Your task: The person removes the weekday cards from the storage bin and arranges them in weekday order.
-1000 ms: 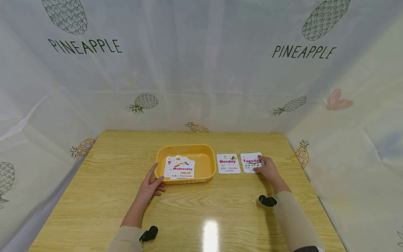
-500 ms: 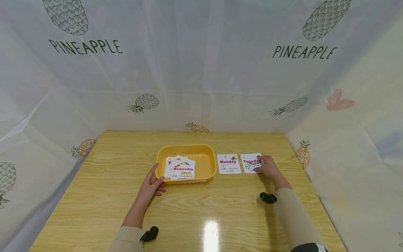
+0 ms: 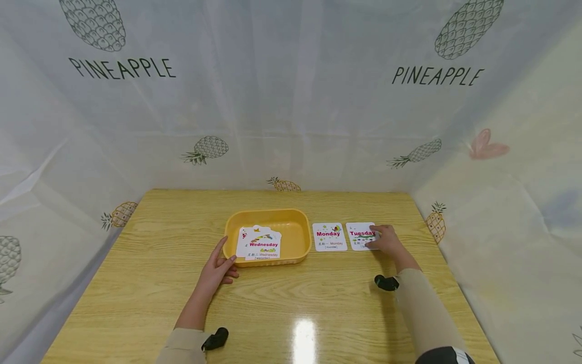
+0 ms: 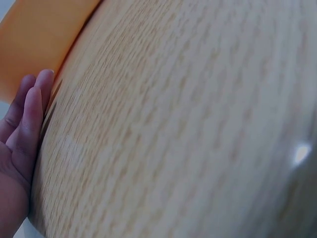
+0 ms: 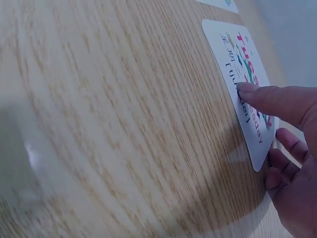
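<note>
1. Left hand (image 3: 218, 268): we log it resting on the wooden table (image 3: 136, 283) at the near left corner of the yellow tray (image 3: 300, 237). Its fingers lie straight and loose, their tips against the tray wall, gripping nothing. The left wrist view shows the fingertips (image 4: 39, 84) beside the orange wall. We see no shift from a second ago.

2. Yellow tray: it stands at the middle of the table and holds a fanned stack of cards with the Wednesday card (image 3: 263, 246) on top. Same place as before.

3. Monday card (image 3: 329, 236): it lies flat just right of the tray, apart from both hands, unmoved.

4. Tuesday card (image 3: 361, 235): it lies flat just right of the Monday card with a narrow gap between them. Against the earlier frames it sits slightly closer to the Monday card.

5. Right hand (image 3: 386, 241): we log it at the right edge of the Tuesday card. In the right wrist view the extended forefinger (image 5: 262, 96) presses on the card face while the other fingers curl loosely at the card's edge; nothing is gripped. The forearm has drawn a little nearer the table middle than a second ago.

6. Surroundings: a glossy light-wood table showing a lamp glare near its front edge, enclosed on three sides by a pale curtain (image 3: 291, 101) printed with pineapples and the word PINEAPPLE.
</note>
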A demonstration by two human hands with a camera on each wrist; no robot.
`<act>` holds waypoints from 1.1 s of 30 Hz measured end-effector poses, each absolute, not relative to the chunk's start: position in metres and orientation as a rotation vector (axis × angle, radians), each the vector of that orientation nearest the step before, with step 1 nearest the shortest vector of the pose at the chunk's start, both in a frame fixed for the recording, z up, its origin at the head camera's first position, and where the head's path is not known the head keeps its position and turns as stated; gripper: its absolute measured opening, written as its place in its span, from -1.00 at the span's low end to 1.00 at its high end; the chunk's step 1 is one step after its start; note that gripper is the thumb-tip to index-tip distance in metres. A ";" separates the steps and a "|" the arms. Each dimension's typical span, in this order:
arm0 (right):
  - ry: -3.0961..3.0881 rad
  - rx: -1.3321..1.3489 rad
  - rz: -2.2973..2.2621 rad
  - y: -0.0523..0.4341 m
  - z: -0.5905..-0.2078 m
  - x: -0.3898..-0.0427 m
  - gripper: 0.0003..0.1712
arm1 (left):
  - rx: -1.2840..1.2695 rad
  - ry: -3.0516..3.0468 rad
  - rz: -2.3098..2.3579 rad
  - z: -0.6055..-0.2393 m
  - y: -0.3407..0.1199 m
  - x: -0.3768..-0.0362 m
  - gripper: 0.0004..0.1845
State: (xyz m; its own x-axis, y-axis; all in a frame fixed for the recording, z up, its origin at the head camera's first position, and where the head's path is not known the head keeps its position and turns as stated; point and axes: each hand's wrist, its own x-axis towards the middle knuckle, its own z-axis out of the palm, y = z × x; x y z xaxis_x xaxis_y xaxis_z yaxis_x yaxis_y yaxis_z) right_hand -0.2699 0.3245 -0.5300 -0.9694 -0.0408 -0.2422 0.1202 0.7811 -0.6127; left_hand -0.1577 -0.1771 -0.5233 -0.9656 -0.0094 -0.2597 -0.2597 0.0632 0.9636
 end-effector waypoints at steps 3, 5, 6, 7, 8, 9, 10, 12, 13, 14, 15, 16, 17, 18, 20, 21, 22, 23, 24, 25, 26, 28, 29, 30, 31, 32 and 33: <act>2.729 0.068 -0.955 0.325 -0.530 -0.270 -0.21 | -0.283 2.158 2.003 -0.522 -0.176 -0.157 -0.24; 2.727 0.066 -0.957 0.326 -0.531 -0.270 -0.21 | -0.297 2.162 1.989 -0.521 -0.175 -0.157 -0.24; 2.725 0.065 -0.959 0.326 -0.531 -0.270 -0.21 | -0.300 2.164 1.983 -0.521 -0.175 -0.157 -0.24; 2.727 0.062 -0.960 0.327 -0.532 -0.269 -0.21 | -0.303 2.164 1.981 -0.522 -0.175 -0.157 -0.24; 2.726 0.062 -0.964 0.328 -0.532 -0.269 -0.21 | -0.304 2.163 1.981 -0.523 -0.176 -0.158 -0.24; 2.725 0.060 -0.967 0.328 -0.533 -0.269 -0.20 | -0.305 2.160 1.982 -0.525 -0.176 -0.159 -0.24; 2.724 0.057 -0.972 0.329 -0.534 -0.269 -0.20 | -0.306 2.155 1.987 -0.528 -0.177 -0.160 -0.24; 2.721 0.055 -0.984 0.330 -0.535 -0.268 -0.19 | -0.313 2.146 1.998 -0.536 -0.178 -0.163 -0.24; 2.716 0.060 -1.004 0.330 -0.536 -0.268 -0.18 | -0.317 2.144 2.002 -0.540 -0.179 -0.165 -0.25; 2.714 0.067 -1.029 0.331 -0.537 -0.267 -0.18 | -0.320 2.146 2.007 -0.544 -0.179 -0.166 -0.25; 2.717 0.074 -1.053 0.331 -0.537 -0.267 -0.18 | -0.323 2.150 2.010 -0.548 -0.180 -0.167 -0.25; 2.726 0.073 -1.079 0.331 -0.538 -0.266 -0.18 | -0.328 2.154 2.013 -0.551 -0.180 -0.168 -0.25; 2.738 0.075 -1.106 0.331 -0.538 -0.264 -0.18 | -0.332 2.162 2.013 -0.554 -0.180 -0.168 -0.25; 2.751 0.075 -1.139 0.331 -0.538 -0.263 -0.19 | -0.334 2.170 2.011 -0.556 -0.180 -0.169 -0.24; 2.790 0.055 -1.193 0.329 -0.535 -0.261 -0.22 | -0.336 2.180 2.016 -0.558 -0.180 -0.169 -0.25; 2.808 0.027 -1.217 0.326 -0.533 -0.260 -0.24 | -0.335 2.183 2.016 -0.559 -0.181 -0.169 -0.24; 2.822 -0.001 -1.240 0.324 -0.530 -0.259 -0.25 | -0.337 2.182 2.018 -0.559 -0.181 -0.169 -0.25; 2.822 -0.019 -1.271 0.321 -0.527 -0.258 -0.26 | -0.334 2.179 2.020 -0.559 -0.182 -0.169 -0.24; 2.814 -0.035 -1.307 0.317 -0.524 -0.257 -0.26 | -0.335 2.168 2.026 -0.558 -0.182 -0.169 -0.24; 2.808 -0.054 -1.331 0.314 -0.520 -0.257 -0.26 | -0.336 2.159 2.025 -0.555 -0.182 -0.168 -0.24; 2.789 -0.066 -1.364 0.310 -0.517 -0.256 -0.25 | -0.331 2.150 2.025 -0.551 -0.182 -0.167 -0.24; 2.752 -0.075 -1.413 0.302 -0.510 -0.254 -0.25 | -0.322 2.135 2.026 -0.541 -0.180 -0.164 -0.24; 2.728 -0.074 -1.444 0.297 -0.507 -0.253 -0.25 | -0.315 2.130 2.026 -0.536 -0.179 -0.162 -0.24; 2.707 -0.078 -1.469 0.293 -0.505 -0.252 -0.25 | -0.312 2.127 2.021 -0.532 -0.178 -0.161 -0.24; 2.687 -0.090 -1.494 0.288 -0.503 -0.252 -0.26 | -0.305 2.132 2.014 -0.528 -0.177 -0.160 -0.24; 2.659 -0.094 -1.525 0.284 -0.501 -0.250 -0.26 | -0.299 2.136 2.013 -0.526 -0.177 -0.159 -0.24; 2.636 -0.101 -1.554 0.279 -0.498 -0.249 -0.27 | -0.297 2.138 2.009 -0.526 -0.176 -0.159 -0.25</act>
